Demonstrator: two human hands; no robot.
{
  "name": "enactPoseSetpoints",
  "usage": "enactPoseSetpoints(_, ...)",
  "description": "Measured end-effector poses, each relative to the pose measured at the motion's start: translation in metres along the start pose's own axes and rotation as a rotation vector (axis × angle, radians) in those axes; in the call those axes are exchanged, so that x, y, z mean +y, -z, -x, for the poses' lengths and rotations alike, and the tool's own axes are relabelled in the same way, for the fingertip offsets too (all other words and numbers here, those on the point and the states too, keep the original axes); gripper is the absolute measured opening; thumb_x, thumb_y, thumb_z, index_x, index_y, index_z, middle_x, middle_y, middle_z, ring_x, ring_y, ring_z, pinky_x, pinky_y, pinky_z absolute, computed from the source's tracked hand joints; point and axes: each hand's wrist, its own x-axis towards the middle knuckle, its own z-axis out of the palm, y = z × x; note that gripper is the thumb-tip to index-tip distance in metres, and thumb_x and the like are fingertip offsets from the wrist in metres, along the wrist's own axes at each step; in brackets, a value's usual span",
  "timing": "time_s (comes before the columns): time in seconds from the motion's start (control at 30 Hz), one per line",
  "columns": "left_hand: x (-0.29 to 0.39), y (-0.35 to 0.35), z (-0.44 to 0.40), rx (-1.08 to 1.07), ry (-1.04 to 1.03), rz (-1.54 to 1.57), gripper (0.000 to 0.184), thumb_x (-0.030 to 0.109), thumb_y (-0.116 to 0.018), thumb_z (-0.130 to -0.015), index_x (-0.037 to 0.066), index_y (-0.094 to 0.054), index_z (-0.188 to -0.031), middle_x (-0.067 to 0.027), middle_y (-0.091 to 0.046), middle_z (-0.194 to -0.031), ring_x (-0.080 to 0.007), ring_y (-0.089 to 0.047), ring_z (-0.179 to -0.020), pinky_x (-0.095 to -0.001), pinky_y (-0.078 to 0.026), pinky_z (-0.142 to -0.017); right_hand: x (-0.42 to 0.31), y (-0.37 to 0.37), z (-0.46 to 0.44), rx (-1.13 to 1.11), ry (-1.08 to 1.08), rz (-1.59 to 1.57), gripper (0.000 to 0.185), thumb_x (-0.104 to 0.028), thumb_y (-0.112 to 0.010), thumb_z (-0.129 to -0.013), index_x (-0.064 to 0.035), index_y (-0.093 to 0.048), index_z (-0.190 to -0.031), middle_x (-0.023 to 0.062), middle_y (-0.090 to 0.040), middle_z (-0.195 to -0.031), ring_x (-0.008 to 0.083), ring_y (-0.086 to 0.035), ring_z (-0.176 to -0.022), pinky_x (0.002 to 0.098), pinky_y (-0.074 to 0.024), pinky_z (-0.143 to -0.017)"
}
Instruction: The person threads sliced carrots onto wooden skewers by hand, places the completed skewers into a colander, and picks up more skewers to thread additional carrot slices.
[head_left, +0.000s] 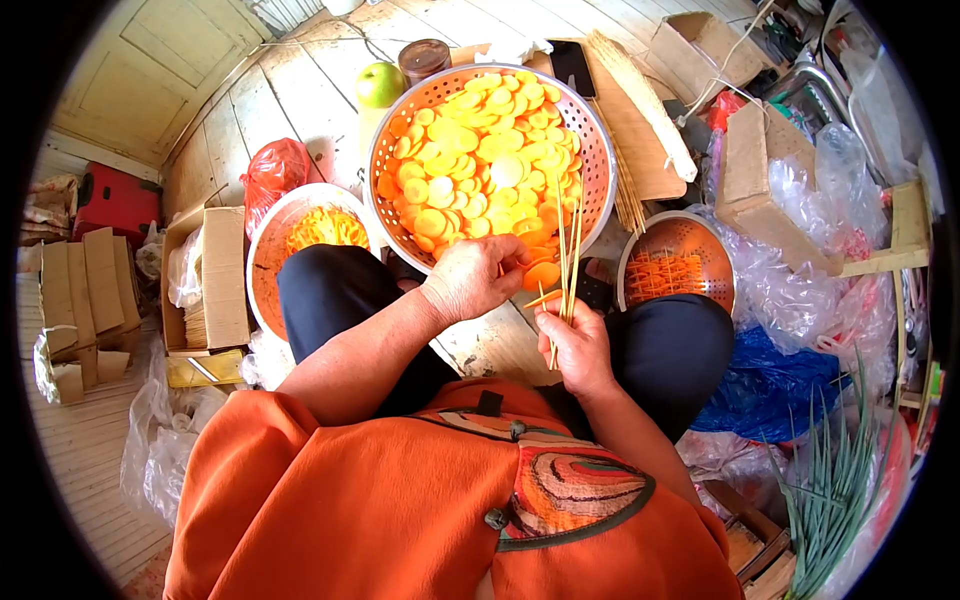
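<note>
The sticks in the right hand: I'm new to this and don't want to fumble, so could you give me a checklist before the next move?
1. Sticks gripped: ok, the right hand holds several.
2. Sticks all lined up: not ok, one length lies across the others.
3. Left hand near the work: ok, its fingertips are beside an orange slice.
4. That slice pierced by a stick: cannot tell, the fingers and sticks crowd the spot.
5. More slices close by: ok, the large colander just ahead holds many.
</note>
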Motion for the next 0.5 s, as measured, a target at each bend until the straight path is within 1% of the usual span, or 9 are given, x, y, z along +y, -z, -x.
enactPoseSetpoints(0.5, 0.0023, 0.0009, -0.0009, -0.007, 0.006, 0.006, 0.018, 0.009, -0.063, -0.076, 0.004, -0.060, -0.093, -0.0062, -0.063, -0.070, -0.0152, -0.061, -0.061, -0.0282, -0.050, -0.059, 0.0020, -0.0008, -0.0005, 0.010, -0.008, 0.020, 0.010, -0.012, -0.057, -0.086, -0.0021, -0.057, -0.088, 0.0023, -0.051, -0.055, 0.0065, -0.041, -0.041, 0.0206, -0.0314, -0.038)
